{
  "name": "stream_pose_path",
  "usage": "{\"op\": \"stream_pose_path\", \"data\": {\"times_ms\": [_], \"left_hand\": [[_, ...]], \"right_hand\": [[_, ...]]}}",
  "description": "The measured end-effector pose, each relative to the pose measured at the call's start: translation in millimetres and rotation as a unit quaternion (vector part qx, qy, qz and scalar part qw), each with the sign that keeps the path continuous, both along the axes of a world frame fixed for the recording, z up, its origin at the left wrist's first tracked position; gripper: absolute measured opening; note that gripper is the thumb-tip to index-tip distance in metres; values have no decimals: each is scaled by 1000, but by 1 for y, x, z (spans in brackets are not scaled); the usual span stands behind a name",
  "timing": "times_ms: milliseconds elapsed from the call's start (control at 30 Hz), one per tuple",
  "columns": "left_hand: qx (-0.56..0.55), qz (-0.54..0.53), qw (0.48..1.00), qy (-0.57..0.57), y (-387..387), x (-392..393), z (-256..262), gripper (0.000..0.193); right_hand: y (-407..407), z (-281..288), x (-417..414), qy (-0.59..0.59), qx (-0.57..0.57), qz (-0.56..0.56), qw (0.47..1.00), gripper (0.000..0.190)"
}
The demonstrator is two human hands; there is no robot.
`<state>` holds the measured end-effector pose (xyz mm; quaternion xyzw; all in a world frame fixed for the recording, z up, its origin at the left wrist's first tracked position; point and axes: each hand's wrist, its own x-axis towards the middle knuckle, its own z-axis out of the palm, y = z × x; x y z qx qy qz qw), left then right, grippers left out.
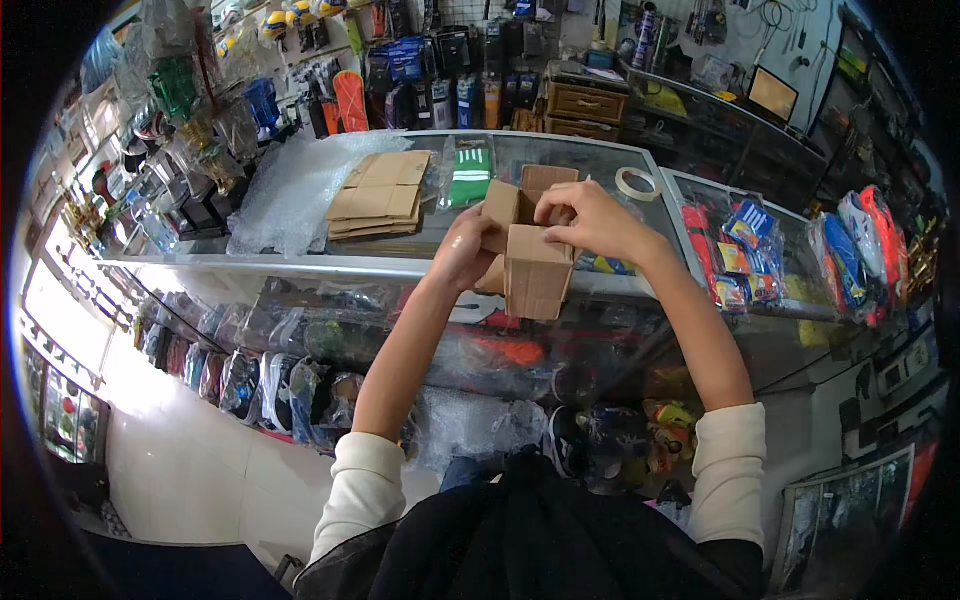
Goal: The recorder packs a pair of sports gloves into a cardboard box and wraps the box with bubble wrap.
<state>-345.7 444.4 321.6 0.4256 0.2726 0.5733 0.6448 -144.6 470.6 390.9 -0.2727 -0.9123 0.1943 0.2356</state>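
Observation:
A small cardboard box with raised flaps is held over the front edge of a glass display counter. My left hand grips its left side by a flap. My right hand is at the upper right of the box, fingers bent over the opening and the thumb at the near flap's rim; the fingertips are partly hidden. Left of the box lies a stack of flattened cardboard boxes. Behind it is a bagged green textile item with white stripes. A roll of tape lies to the right.
Bubble wrap covers the counter's left part, near bagged trophies. Packaged goods and bagged shoes lie at the right. Bagged shoes line a low shelf below the counter. A wooden drawer unit stands behind.

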Motion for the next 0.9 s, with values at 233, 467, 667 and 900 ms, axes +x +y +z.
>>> {"op": "stream_pose_path", "data": {"times_ms": [233,467,667,900], "left_hand": [[-2,58,998,-20,-10,15,-2,40],[16,54,998,-9,-5,15,-6,42],[17,57,998,-2,-10,15,-2,43],[11,26,1000,-9,-5,12,-3,45]], "right_hand": [[-13,-17,8,-312,6,7,950,46],[11,-39,21,-85,-136,9,987,39],[20,-23,24,110,-300,97,943,18],[28,-15,21,-48,-262,210,941,48]]}}
